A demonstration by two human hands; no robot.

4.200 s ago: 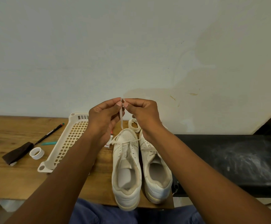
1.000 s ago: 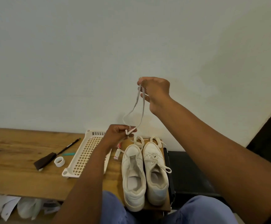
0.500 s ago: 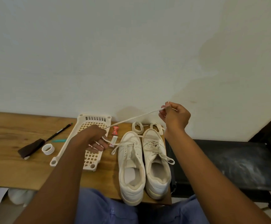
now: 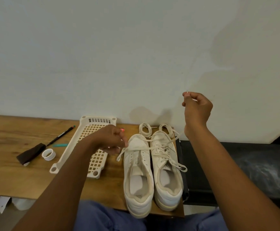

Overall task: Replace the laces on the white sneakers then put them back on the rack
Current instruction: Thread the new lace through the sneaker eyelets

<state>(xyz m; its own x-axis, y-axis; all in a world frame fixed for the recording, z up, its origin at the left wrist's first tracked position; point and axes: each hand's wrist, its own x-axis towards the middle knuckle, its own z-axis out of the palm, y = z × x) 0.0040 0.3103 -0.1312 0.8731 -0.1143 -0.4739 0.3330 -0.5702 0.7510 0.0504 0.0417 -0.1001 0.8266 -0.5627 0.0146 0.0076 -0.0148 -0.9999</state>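
Both hands' fingers pinch one cream lace (image 4: 162, 141) stretched across two white sneakers (image 4: 152, 172).

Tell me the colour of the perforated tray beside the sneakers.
Cream tray, seen clearly in the head view.

You face a pale, plain wall (image 4: 119, 55), blotched with a faint darker stain toward its right side. Below it runs a wooden table (image 4: 10, 172) with a warm, streaked grain, its far edge set against the wall. To the table's right stands a black bench (image 4: 261, 167) (its top smeared with a whitish, dusty mark). Light falls soft and even, casting only a dim shadow on the wall just above the table's far edge.
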